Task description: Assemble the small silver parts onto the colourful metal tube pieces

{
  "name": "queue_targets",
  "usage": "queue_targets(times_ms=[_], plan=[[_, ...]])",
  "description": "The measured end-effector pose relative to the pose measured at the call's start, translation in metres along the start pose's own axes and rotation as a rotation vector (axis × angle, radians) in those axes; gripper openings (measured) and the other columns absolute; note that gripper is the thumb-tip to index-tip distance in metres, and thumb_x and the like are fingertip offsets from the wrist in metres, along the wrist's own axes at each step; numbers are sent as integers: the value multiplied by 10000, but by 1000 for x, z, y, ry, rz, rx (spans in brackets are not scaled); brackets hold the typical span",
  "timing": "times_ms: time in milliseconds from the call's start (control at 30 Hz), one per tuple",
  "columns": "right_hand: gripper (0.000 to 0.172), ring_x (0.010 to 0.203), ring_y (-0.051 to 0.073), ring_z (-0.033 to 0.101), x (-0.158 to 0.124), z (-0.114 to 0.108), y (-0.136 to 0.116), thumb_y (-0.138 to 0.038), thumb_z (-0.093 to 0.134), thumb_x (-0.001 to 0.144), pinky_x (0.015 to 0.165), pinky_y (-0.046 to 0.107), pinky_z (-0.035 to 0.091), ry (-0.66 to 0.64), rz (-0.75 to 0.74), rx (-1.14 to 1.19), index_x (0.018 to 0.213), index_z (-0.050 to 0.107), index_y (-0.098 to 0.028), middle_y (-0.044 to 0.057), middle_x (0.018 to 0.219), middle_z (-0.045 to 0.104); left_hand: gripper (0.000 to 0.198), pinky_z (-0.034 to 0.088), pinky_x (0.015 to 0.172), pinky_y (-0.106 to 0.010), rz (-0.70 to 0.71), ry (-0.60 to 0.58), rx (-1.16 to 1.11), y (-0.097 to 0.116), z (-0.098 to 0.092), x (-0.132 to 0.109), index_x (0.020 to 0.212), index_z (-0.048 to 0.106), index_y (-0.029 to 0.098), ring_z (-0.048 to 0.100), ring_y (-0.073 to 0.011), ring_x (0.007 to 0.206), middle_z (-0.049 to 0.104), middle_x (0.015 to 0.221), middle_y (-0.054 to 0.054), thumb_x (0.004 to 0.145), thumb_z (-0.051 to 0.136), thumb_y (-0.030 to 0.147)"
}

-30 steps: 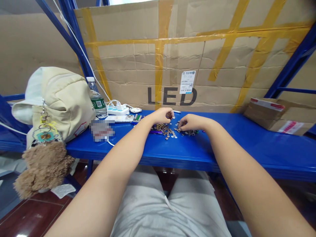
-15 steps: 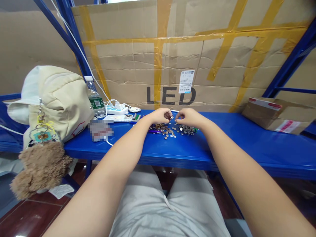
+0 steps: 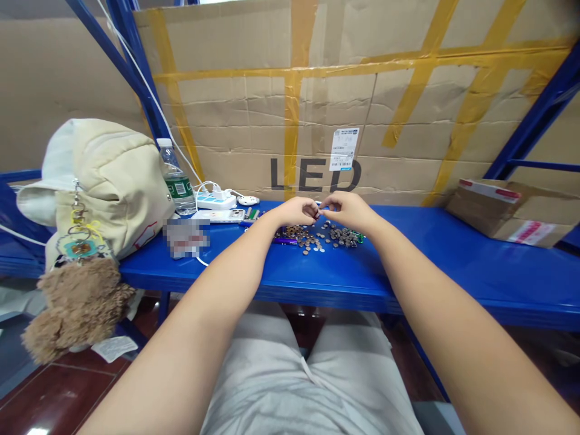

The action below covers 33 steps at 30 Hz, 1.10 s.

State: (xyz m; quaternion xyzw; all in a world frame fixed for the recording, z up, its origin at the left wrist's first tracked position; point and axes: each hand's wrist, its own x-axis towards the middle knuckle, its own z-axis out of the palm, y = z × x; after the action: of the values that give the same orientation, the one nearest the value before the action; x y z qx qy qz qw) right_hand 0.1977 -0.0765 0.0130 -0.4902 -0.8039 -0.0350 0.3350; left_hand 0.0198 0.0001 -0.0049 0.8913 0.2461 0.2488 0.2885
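My left hand (image 3: 299, 211) is closed in a pinch above the blue table, with a small round metal piece at its fingertips, mostly hidden now. My right hand (image 3: 348, 210) is also pinched, and its fingertips meet those of the left; what they hold is too small to make out. Below the left hand lies a pile of coppery round pieces (image 3: 296, 233), with loose discs (image 3: 310, 243) spread in front. A heap of dark grey metal pieces (image 3: 345, 235) sits under the right hand. A purple pen-like item (image 3: 285, 241) lies beside the coppery pile.
On the blue table (image 3: 317, 278) a phone (image 3: 218, 215), a power strip (image 3: 212, 200) and a water bottle (image 3: 179, 184) stand left, near a cream bag (image 3: 118, 175) with a plush charm (image 3: 79, 302). An open carton (image 3: 507, 211) is right; a large cardboard box (image 3: 240, 127) rises behind.
My hands have come together: the right fingers moved left to meet the left fingertips. The small round piece seen between them earlier is now mostly covered. The view shifted slightly.
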Motion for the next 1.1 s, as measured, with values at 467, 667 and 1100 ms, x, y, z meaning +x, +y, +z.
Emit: queue_targets(times_ms=[467, 667, 1100], plan=[[252, 725, 177, 601, -9, -21, 11, -418, 596, 731, 611, 255, 420, -403, 311, -136, 776, 680, -185, 42, 798, 695, 303, 504, 839, -327, -80, -7, 68, 5, -2, -4, 948, 611, 124, 632, -141, 846, 679, 955, -71, 655, 618, 47], [201, 747, 180, 621, -9, -16, 12, -358, 613, 710, 613, 255, 438, -539, 281, -143, 821, 698, -213, 26, 842, 708, 306, 503, 841, -321, -73, -12, 81, 4, -2, -4, 945, 614, 125, 632, -139, 854, 681, 961, -70, 652, 614, 37], [180, 807, 192, 633, -5, -1, 5, -215, 593, 690, 697, 267, 459, -526, 207, -213, 823, 713, -206, 27, 890, 715, 313, 506, 823, -312, -64, -23, 94, 3, 0, -3, 956, 616, 125, 634, -139, 846, 684, 952, -65, 655, 607, 42]])
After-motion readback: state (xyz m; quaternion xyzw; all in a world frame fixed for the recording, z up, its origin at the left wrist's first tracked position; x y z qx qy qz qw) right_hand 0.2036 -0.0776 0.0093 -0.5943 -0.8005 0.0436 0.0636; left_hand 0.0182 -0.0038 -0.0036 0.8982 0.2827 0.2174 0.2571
